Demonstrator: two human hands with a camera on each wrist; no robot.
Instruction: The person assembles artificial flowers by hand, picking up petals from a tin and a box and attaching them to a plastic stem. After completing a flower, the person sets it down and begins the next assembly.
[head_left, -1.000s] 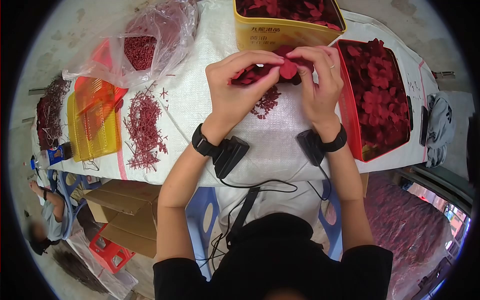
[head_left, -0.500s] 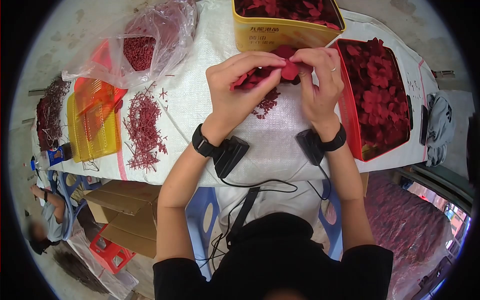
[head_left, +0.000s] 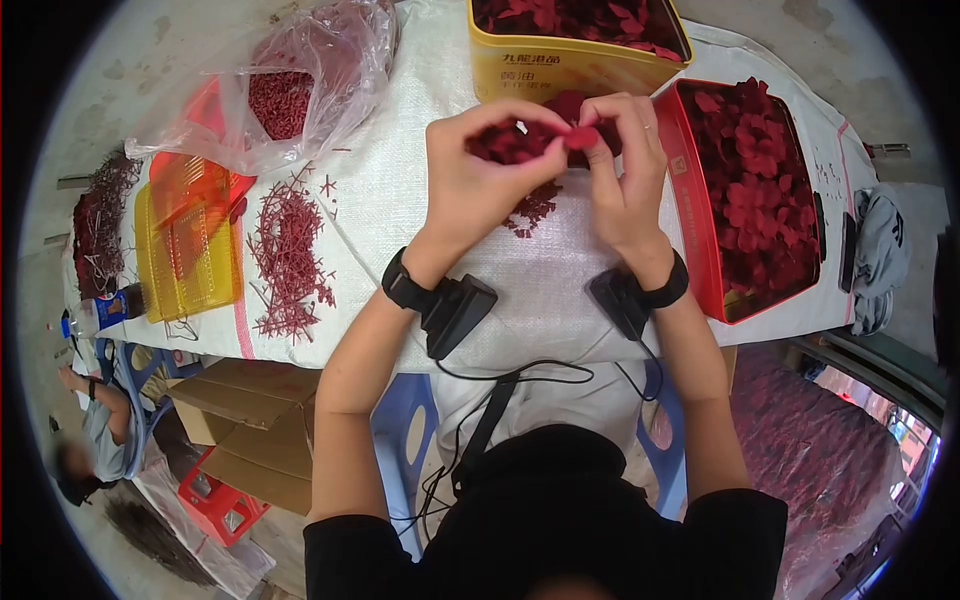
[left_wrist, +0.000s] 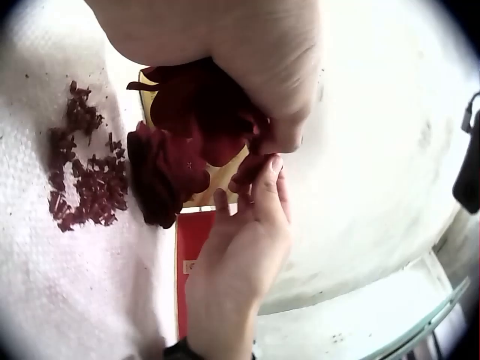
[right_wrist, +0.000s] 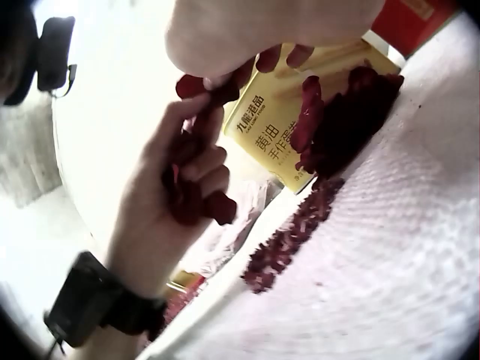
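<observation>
My left hand pinches a dark red artificial flower petal piece between thumb and forefinger. More red petal pieces sit within its curled fingers, as the right wrist view shows. Thumb and fingers of my right hand pinch the same piece from the other side, so the fingertips of both hands meet. Beneath them on the white woven sheet lie a heap of dark red petals and a small pile of short red bits.
Behind the hands stands a yellow tin of red petals; a red tin full of them is at the right. To the left are scattered red stems, yellow trays and a clear bag of red pieces. Another person sits far left.
My right hand has shifted slightly left and its fingers have changed their bend. The pinched petal piece has turned between the fingertips. My left hand has tilted a little; its fingers arch wider.
</observation>
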